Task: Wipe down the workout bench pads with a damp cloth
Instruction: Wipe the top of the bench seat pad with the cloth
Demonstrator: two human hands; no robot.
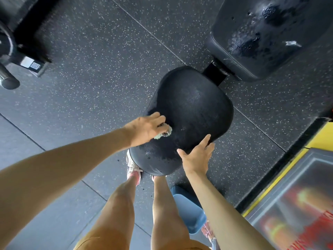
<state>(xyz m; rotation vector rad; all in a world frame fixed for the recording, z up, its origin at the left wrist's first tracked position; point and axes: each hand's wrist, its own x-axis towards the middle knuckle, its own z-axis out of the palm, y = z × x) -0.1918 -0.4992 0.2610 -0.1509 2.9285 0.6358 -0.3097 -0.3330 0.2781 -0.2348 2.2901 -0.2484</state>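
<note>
Left hand (pixel 146 128) grips a pale green cloth (pixel 163 134) against the black seat pad (pixel 194 105); right hand (pixel 197 156) rests, fingers spread, on its near edge.

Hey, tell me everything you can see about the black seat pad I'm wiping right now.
The seat pad is black, smooth and vinyl-looking, with rounded corners. Its near part looks wet, with streaks and droplets. It stands above the speckled floor, its far end meeting a black bracket toward the back pad. The left hand holds a pale green cloth on its left side; the right hand rests on its near right edge.
</note>
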